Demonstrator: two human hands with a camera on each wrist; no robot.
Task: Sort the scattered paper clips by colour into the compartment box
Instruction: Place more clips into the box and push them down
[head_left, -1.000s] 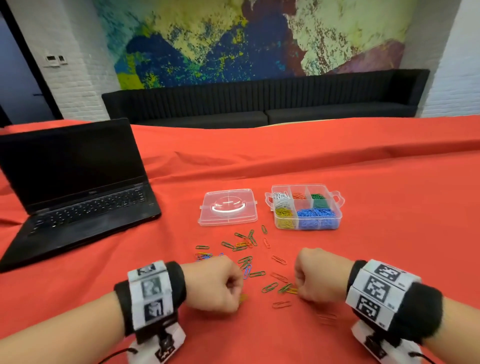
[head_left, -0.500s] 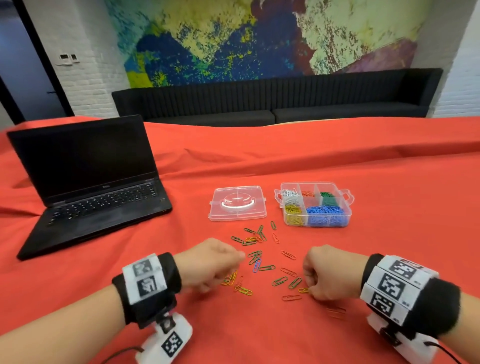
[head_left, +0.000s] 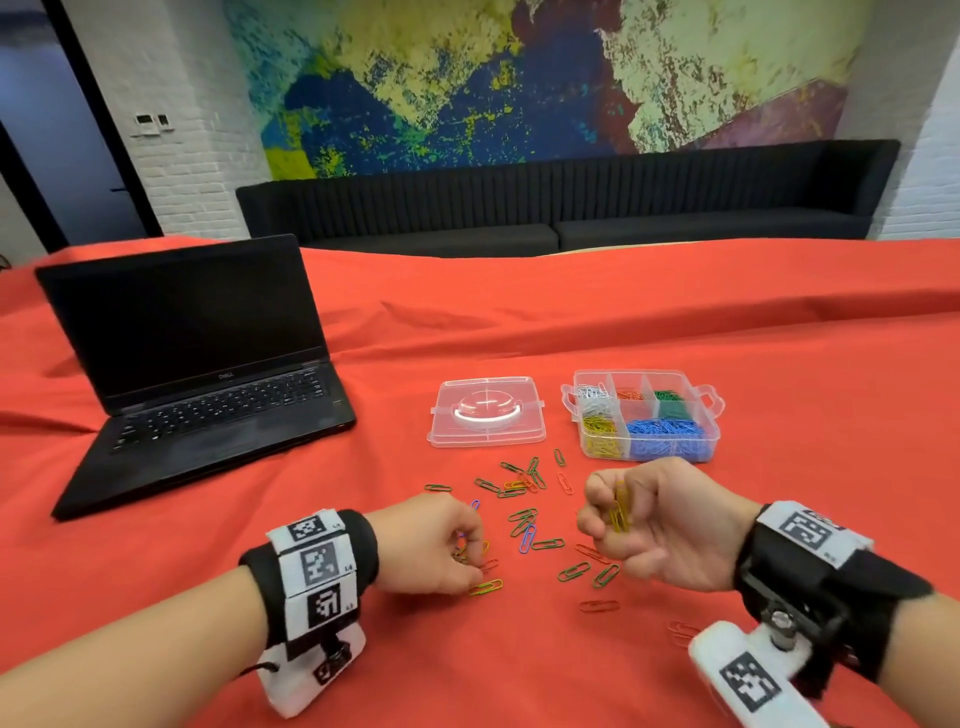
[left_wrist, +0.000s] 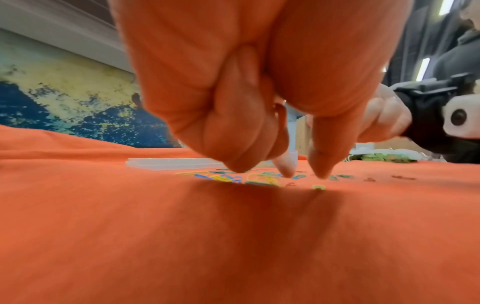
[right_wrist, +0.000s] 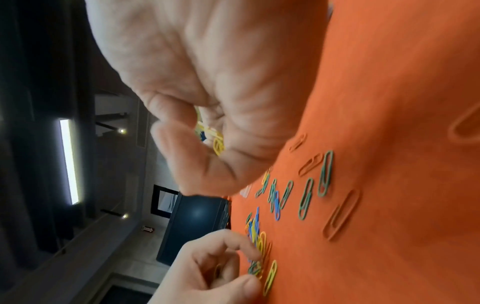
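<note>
Right now the right hand (head_left: 660, 525) is lifted off the table with its palm turned inward, fingers and thumb curled round a small bundle of yellow wire paper clips (head_left: 620, 506) standing roughly upright in the pinch. Straight ahead of it and a touch to the right sits the clear plastic compartment box (head_left: 711, 410), and that is the relation that matters: the yellow compartment (head_left: 602, 439) is the box's near-left cell, just beyond the right hand's knuckles, so this hand is plainly the nearer one for the drop. Over on the other side, the left hand (head_left: 431, 551) is low on the red cloth (head_left: 779, 493), fingertips (left_wrist: 322, 168) curled down onto a yellow clip (head_left: 485, 587) lying almost crosswise in front of it; whether it has truly gripped that clip I cannot tell. Between the two hands lies the scatter of loose clips (head_left: 524, 519), mostly green, some blue and some red ones nearly lost against the cloth, thin bent wire with a glossy coating, lying flat at all angles. The box's transparent lid (head_left: 488, 413) rests flat just left of it, and a black open laptop (head_left: 197, 374) stands well off to the left. Soft, wrinkled fabric under such thin wire should make each pick fiddly, I'd judge.
</note>
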